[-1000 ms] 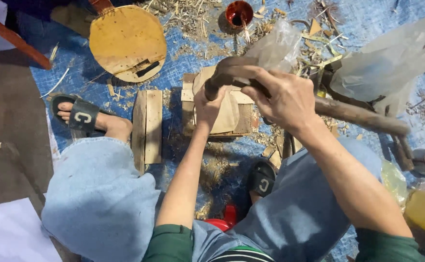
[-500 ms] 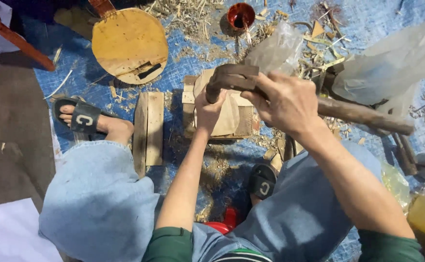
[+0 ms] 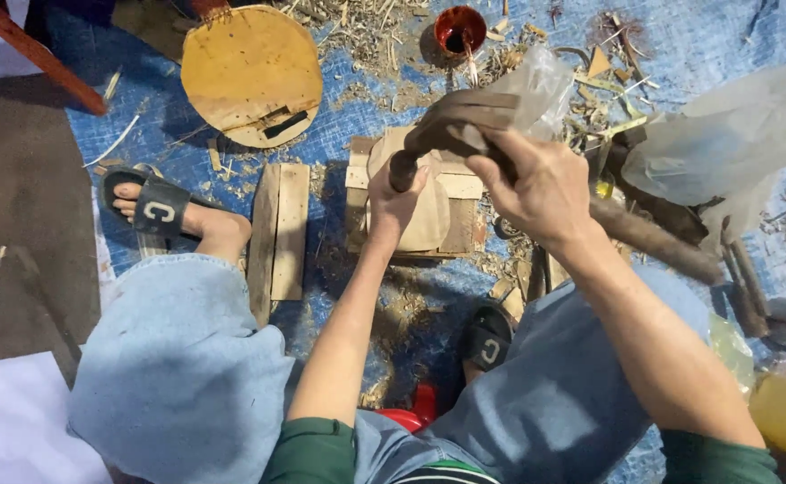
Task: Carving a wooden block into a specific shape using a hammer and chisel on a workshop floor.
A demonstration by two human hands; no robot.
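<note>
Clenched around the dark wooden mallet (image 3: 500,143), the right hand (image 3: 536,184) holds it over the pale wood piece (image 3: 420,206), which the left hand (image 3: 393,202) grasps on the slatted block (image 3: 460,193). Looks heavy, stiff; best gripped mid-handle.

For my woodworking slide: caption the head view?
Right hand grips a dark wooden tool; left hand steadies a pale wood block.

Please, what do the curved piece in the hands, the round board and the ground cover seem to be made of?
Curved piece: apparently wood, dark brown and dull, gripped by the right hand and left hand.
Round board: pale raw wood, visible grain, unfinished.
Ground cover: probably woven plastic tarp, blue with a fine weave, strewn with shavings.
</note>
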